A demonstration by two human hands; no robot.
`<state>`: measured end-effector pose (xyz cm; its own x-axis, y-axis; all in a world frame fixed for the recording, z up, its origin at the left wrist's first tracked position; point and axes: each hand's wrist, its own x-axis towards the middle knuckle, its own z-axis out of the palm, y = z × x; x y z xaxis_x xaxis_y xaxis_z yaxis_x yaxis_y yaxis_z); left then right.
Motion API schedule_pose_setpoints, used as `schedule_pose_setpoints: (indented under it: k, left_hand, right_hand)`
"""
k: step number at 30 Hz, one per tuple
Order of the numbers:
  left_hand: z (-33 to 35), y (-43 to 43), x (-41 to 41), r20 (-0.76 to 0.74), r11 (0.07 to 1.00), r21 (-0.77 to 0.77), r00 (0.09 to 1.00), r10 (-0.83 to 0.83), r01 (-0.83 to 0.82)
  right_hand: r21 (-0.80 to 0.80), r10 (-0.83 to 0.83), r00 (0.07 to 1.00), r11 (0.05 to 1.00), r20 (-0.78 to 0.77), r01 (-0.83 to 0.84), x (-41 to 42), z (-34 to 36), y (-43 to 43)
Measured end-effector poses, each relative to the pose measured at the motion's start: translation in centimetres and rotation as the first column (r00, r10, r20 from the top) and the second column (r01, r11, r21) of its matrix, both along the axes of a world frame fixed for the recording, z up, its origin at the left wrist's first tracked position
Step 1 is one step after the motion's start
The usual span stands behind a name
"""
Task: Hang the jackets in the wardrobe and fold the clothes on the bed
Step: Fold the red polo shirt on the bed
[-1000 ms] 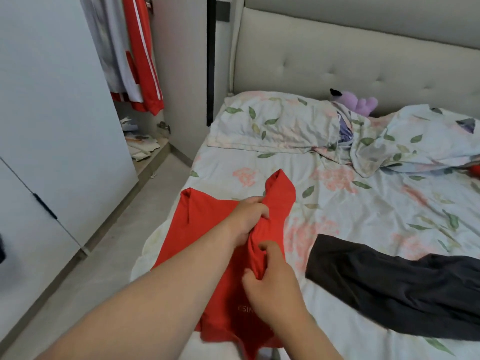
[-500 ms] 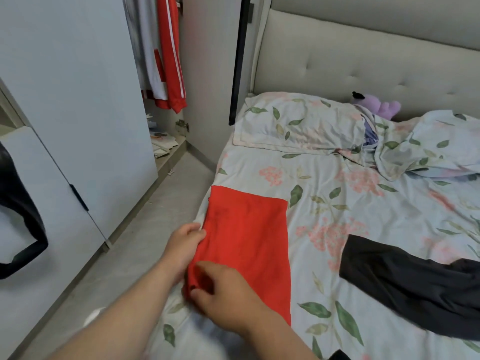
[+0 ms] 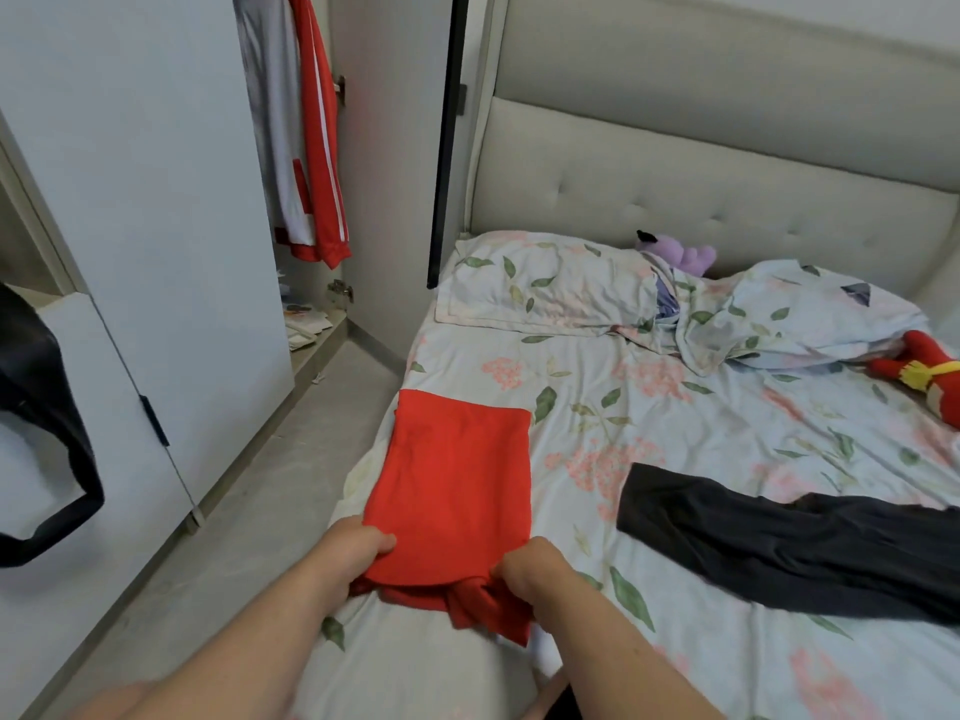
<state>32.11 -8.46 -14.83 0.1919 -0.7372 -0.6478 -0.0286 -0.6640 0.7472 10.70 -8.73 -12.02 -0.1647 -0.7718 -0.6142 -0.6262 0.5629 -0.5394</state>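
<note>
A bedroom: a floral-sheeted bed [image 3: 701, 423] on the right and an open wardrobe [image 3: 156, 241] on the left, where a red jacket [image 3: 319, 163] hangs. A red shirt [image 3: 457, 485], folded to a strip, lies along the bed's left edge. The left hand [image 3: 353, 556] grips its near left corner and the right hand [image 3: 530, 571] its near right corner, fingers curled into the cloth. Dark trousers [image 3: 789, 543] lie to the right, apart from the shirt. A pillow [image 3: 550, 285] sits at the far end.
</note>
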Motion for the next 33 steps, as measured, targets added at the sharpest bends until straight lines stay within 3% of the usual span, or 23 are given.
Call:
schedule_pose_setpoints:
  k: [4,6,10,14,17,20,22,24,26,27,30,33]
  left_hand:
    - [0.9,0.4,-0.1,-0.237,0.982,0.109,0.956,0.176,-0.154]
    - [1.3,1.5,-0.4,-0.215,0.978,0.116,0.957,0.194,-0.172]
    - [2.3,4.7,-0.7,-0.028,0.984,0.035,0.984,0.176,-0.175]
    - [5.3,7.4,0.6,0.086,0.993,-0.114,0.995,0.041,-0.031]
    - [7.3,9.7,2.5,0.048,0.995,-0.091,0.998,-0.038,0.042]
    - [8.2,11.2,3.9,-0.068,0.998,-0.036,0.996,-0.05,0.048]
    - [8.3,11.2,4.4,-0.245,0.996,-0.046,0.968,0.058,-0.071]
    - [8.6,10.7,4.8,-0.495,0.981,-0.013,0.853,0.164,-0.196]
    - [8.5,10.1,5.2,-0.661,0.972,-0.029,0.734,0.157,-0.234]
    - [8.1,9.8,5.3,-0.668,0.976,-0.064,0.735,0.115,-0.211]
    - [6.6,8.6,4.9,-0.421,0.984,-0.172,0.907,-0.029,-0.048]
    - [5.3,6.9,4.5,-0.104,0.965,-0.254,0.99,-0.093,0.064]
  right_hand:
    - [0.061,-0.021,0.998,0.998,0.066,0.017,-0.4,0.7,1.5]
    - [0.039,-0.006,1.0,0.999,0.028,0.005,-0.3,1.2,2.7]
    - [-0.108,0.108,0.99,0.987,-0.092,-0.118,-0.9,2.5,4.6]
    - [-0.217,0.181,0.969,0.966,0.171,-0.142,-1.9,4.4,6.6]
    - [-0.044,0.09,0.886,0.996,0.454,-0.079,-2.1,5.9,7.6]
    - [0.126,0.054,0.784,0.978,0.618,-0.168,-2.8,6.7,7.3]
    - [0.094,0.105,0.735,0.97,0.67,-0.224,-3.3,6.8,7.0]
    - [0.012,0.143,0.709,0.978,0.691,-0.209,-3.6,6.5,6.8]
    - [-0.069,0.159,0.747,0.986,0.645,-0.15,-3.5,6.3,6.6]
    - [-0.108,0.162,0.795,0.987,0.585,-0.121,-3.4,6.0,6.3]
    - [-0.205,0.113,0.915,0.978,0.387,-0.034,-2.8,4.6,4.8]
    - [-0.24,0.049,0.943,0.97,0.329,0.034,-2.2,3.3,3.3]
